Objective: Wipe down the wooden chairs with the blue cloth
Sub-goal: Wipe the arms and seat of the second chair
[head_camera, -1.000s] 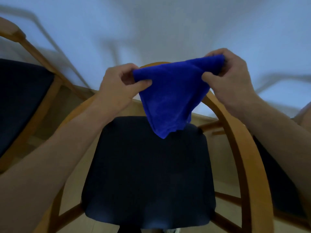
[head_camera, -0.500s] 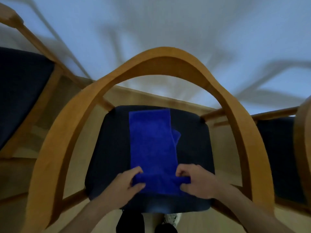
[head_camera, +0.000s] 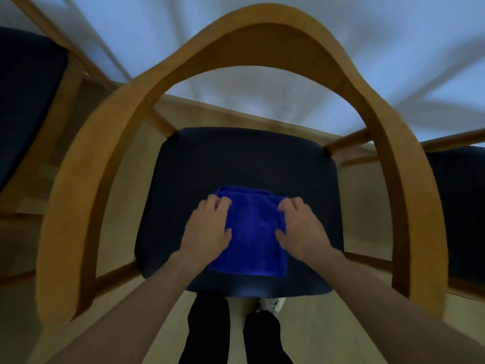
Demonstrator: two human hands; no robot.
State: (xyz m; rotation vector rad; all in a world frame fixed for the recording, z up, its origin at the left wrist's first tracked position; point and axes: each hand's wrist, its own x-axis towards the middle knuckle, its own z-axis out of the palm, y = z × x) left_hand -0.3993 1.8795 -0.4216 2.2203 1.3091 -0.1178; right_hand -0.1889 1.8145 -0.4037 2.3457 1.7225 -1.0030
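Note:
The blue cloth [head_camera: 253,232] lies folded into a rough square on the dark navy seat [head_camera: 236,158] of the wooden chair [head_camera: 265,30], whose curved frame arches around the seat. My left hand [head_camera: 208,229] grips the cloth's left edge, fingers curled at its far left corner. On the opposite side my right hand [head_camera: 301,229] grips the right edge, fingers curled at the far right corner. Both thumbs lie on top of the cloth.
A second wooden chair with a dark seat [head_camera: 26,101] stands at the left, a third [head_camera: 459,206] at the right. A pale tabletop [head_camera: 262,95] lies beyond the chair's front. My legs and a shoe [head_camera: 270,304] show below the seat's near edge.
The cloth went from held up in the air to spread long on the seat, then its near end was folded away over the far half. Both hands moved forward with it.

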